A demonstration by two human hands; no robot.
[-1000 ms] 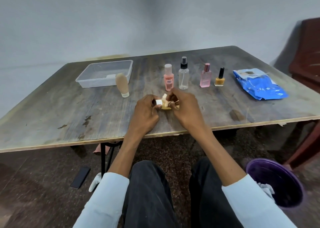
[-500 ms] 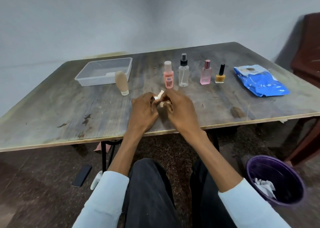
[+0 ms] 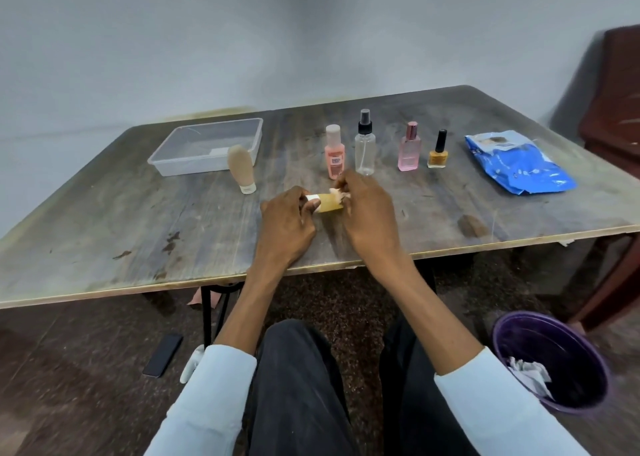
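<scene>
Pinches small yellow bottle (image 3: 330, 205) by its white cap (image 3: 313, 197) with left hand (image 3: 287, 222), grips its other end with right hand (image 3: 367, 213); just beyond right hand, pink bottle (image 3: 334, 155).

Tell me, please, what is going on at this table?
A seated person holds a small yellow bottle sideways over the table. The left hand grips its white-capped end; the right hand pinches a pale scrap, perhaps a wipe, against the other end. Four more bottles stand in a row behind, untouched.
</scene>
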